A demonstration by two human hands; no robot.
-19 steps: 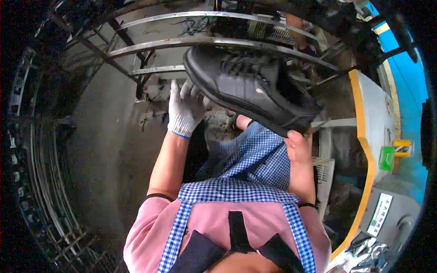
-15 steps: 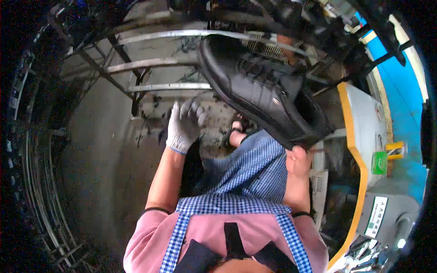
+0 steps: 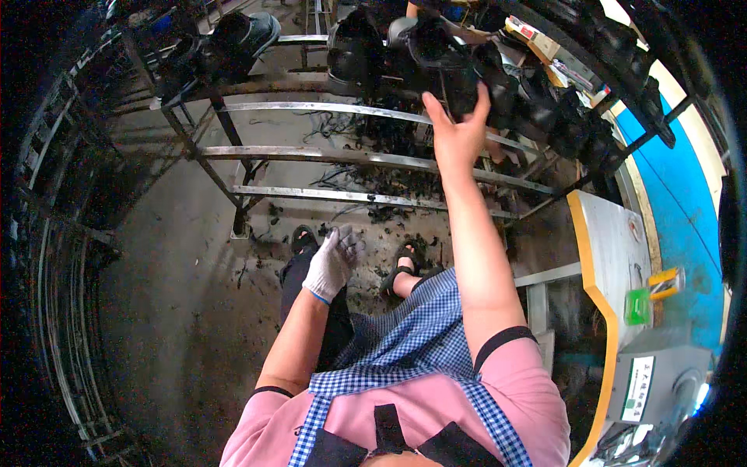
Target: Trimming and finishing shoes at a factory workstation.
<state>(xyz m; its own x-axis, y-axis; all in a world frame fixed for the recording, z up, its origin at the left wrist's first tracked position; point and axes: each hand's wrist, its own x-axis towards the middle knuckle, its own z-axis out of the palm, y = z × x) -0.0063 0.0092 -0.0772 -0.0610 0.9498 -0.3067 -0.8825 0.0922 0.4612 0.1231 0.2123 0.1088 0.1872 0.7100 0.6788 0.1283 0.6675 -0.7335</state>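
Where the metal rack (image 3: 296, 153) carries its upper row of shoes (image 3: 350, 62), the black shoe (image 3: 449, 66) is among them; best kept level, neighbours unknocked. Right hand (image 3: 457, 134) spread astride its near end; gripping or not, can't tell. Left hand (image 3: 333, 263) gloved, apart, empty, fingers loose.

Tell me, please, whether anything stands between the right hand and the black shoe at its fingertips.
Nothing visible does: the right hand spreads thumb and fingers around the near end of the black shoe, though its grip is unclear. The metal bars run beneath the forearm, not between hand and shoe.
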